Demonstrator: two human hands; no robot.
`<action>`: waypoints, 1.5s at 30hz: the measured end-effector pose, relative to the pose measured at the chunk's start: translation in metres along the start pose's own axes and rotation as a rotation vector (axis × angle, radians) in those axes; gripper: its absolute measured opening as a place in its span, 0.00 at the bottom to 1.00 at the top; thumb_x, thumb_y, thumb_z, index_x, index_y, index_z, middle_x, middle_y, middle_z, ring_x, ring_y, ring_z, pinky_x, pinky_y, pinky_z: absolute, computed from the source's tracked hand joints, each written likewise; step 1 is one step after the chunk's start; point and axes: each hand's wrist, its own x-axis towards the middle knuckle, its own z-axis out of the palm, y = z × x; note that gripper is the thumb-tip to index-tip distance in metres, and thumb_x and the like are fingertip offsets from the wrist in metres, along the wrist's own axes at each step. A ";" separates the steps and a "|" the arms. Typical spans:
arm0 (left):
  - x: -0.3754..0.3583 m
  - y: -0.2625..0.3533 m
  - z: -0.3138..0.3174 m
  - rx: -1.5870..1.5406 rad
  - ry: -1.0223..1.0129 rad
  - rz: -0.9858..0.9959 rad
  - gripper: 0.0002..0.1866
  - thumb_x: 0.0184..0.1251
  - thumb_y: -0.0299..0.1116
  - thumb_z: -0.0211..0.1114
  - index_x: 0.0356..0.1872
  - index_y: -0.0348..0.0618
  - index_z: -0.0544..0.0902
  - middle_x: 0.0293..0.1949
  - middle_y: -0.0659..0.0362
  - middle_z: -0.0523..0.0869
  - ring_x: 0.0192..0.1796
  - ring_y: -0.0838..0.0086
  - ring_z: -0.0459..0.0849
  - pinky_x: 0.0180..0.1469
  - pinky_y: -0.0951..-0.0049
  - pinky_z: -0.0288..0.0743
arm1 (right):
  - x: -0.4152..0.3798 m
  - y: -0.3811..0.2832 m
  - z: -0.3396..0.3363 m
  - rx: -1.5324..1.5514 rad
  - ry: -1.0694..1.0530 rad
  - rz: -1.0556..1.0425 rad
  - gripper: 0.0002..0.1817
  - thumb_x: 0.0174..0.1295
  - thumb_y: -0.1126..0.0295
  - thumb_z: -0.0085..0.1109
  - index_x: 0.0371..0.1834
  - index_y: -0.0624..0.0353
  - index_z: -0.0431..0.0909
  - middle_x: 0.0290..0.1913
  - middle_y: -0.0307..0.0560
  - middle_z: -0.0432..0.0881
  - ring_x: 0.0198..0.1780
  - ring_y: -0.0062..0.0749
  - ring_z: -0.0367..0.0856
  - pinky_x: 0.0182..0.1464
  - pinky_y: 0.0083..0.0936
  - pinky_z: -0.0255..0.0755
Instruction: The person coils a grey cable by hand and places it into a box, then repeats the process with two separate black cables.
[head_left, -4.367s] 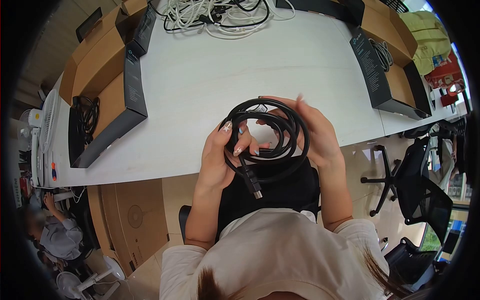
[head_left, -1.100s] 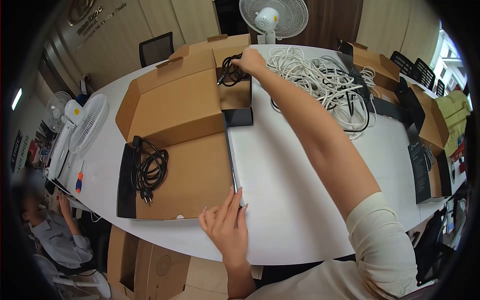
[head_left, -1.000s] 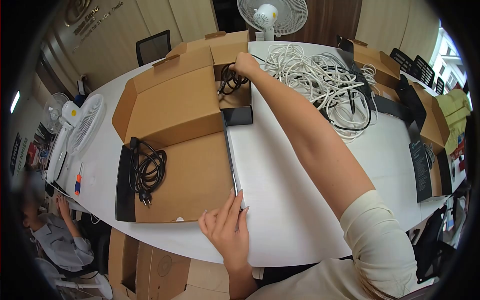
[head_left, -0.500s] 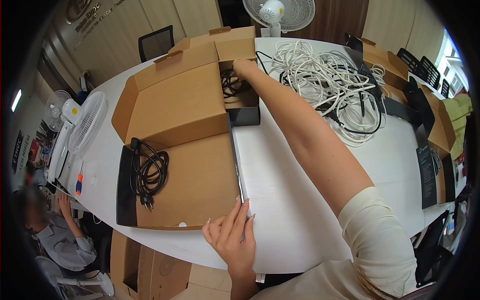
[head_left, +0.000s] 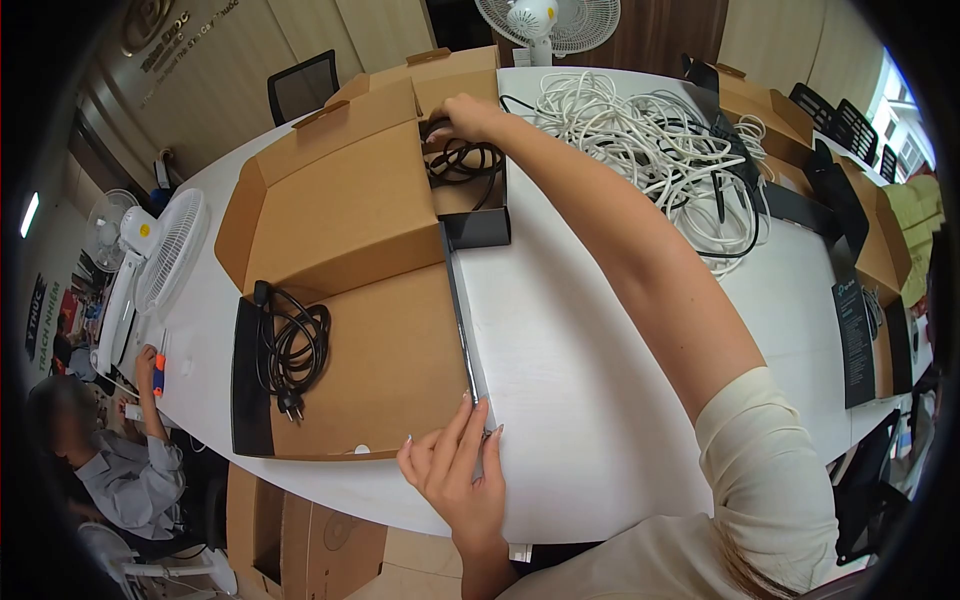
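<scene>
A large open cardboard box (head_left: 380, 370) with black outer sides lies on the table before me. My left hand (head_left: 460, 475) grips its near right corner, fingertips on the side wall and thumb at the outer edge. Inside, at the left, rests a coiled black power cable (head_left: 297, 345) with its plug towards me. Behind stands a smaller open cardboard box (head_left: 478, 228). My right hand (head_left: 462, 118) reaches into it, fingers curled on a second black cable (head_left: 470, 162); the fingertips are partly hidden.
A tangled heap of white and black cables (head_left: 640, 150) covers the back right of the table (head_left: 590, 400). More open boxes (head_left: 870, 300) stand at the right. A white fan (head_left: 165, 240) lies at the left, where a seated person (head_left: 130, 470) holds an orange-blue screwdriver (head_left: 159, 372).
My right hand has moved left within the smaller box, onto the cable's left part. My left hand stays at the corner. The seated person has taken hold of the screwdriver.
</scene>
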 end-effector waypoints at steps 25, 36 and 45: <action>0.000 0.003 -0.001 0.023 -0.012 -0.017 0.17 0.47 0.31 0.73 0.43 0.52 0.87 0.46 0.70 0.86 0.41 0.76 0.75 0.63 0.63 0.53 | 0.007 -0.001 0.021 -0.293 -0.356 0.460 0.37 0.44 0.51 0.72 0.57 0.57 0.74 0.54 0.47 0.80 0.56 0.40 0.78 0.57 0.36 0.69; -0.001 0.002 -0.004 0.005 -0.007 -0.017 0.17 0.48 0.31 0.72 0.43 0.52 0.87 0.46 0.70 0.86 0.41 0.76 0.75 0.63 0.64 0.52 | 0.000 -0.016 0.037 -0.459 -0.408 0.505 0.24 0.54 0.57 0.61 0.55 0.49 0.79 0.58 0.42 0.78 0.59 0.34 0.77 0.55 0.31 0.67; -0.001 0.002 -0.003 -0.062 0.050 0.023 0.18 0.41 0.25 0.69 0.40 0.45 0.87 0.42 0.61 0.87 0.40 0.73 0.77 0.64 0.57 0.51 | -0.003 -0.005 0.001 -0.440 0.156 0.395 0.14 0.61 0.66 0.48 0.39 0.51 0.86 0.42 0.41 0.86 0.45 0.36 0.85 0.39 0.34 0.78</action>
